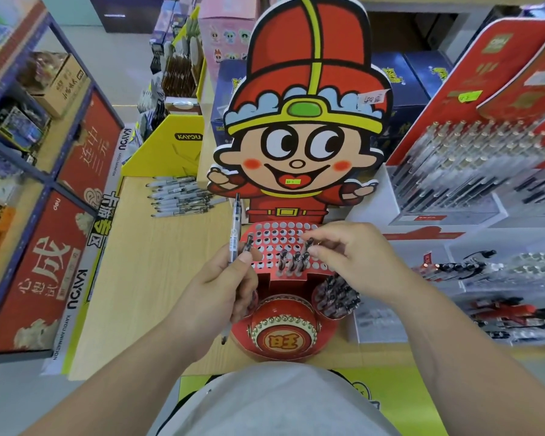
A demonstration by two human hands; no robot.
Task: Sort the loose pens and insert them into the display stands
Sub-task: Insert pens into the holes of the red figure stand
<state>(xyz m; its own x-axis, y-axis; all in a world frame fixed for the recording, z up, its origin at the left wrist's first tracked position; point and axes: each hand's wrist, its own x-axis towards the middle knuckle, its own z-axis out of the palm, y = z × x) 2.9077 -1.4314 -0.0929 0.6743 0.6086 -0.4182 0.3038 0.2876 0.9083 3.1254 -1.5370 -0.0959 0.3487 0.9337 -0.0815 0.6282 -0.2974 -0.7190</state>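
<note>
A red cartoon-figure display stand (280,237) with a grid of round holes stands on the wooden table, and several dark pens (291,261) stick up from its front rows. My left hand (224,287) grips a clear blue-printed pen (235,225) at the stand's left edge, its tip pointing down toward me. My right hand (353,256) hovers over the right side of the hole grid and pinches the top of a dark pen (307,243) standing in a hole. A round cup (335,297) at the stand's front right holds several more dark pens.
A pile of loose grey-white pens (180,196) lies on the table (145,278) behind my left hand, beside a yellow box (170,149). Red pen displays (472,165) fill the right side. Shelves with red boxes (44,262) stand at the left.
</note>
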